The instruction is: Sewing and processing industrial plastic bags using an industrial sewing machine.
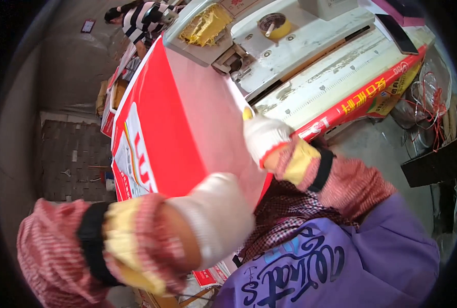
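A large red-and-white printed plastic sack (169, 123) stretches from my body up to the sewing machine (200, 31), its pale pink side facing up. My right hand (264, 134), in a white knit glove with a yellow fingertip showing, is closed on the sack's right edge, just below the machine's needle area. Nearer to me, my left hand (220, 213), also in a white glove, lies over the sack's near part. It is smeared by motion and its fingers are hidden, so its grip does not show.
A roll of yellow tape (275, 25) rests on the pale machine table (310, 77). A dark phone (397, 34) lies at its far right, and a red printed sheet (362, 97) covers the front edge. Red string (434, 110) hangs at right. Another person (143, 20) works at far left.
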The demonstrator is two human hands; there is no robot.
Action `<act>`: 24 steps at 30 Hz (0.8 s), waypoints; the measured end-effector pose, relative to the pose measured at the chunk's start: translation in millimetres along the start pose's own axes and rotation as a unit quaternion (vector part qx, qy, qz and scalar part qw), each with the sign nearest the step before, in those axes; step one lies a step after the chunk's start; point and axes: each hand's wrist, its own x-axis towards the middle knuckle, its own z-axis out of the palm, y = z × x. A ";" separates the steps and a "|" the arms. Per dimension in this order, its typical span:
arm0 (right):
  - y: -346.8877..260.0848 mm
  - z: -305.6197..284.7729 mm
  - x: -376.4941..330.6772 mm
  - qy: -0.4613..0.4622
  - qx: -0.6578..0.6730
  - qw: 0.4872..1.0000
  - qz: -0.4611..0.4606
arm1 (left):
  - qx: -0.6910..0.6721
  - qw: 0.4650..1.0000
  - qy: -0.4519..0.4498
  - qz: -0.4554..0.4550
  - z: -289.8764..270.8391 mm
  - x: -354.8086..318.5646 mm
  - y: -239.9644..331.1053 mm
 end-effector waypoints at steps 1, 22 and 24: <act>-1.9 -5.0 11.2 -0.007 -0.025 0.998 -0.055 | -0.093 0.995 -0.031 -0.026 -5.0 15.9 2.2; -42.9 26.0 71.4 0.008 -0.312 0.950 -0.001 | -0.087 0.987 -0.017 -0.135 16.9 -12.4 -19.5; -41.7 29.5 71.6 0.066 -0.207 0.976 0.018 | -0.101 0.988 0.070 -0.099 25.0 4.8 -12.6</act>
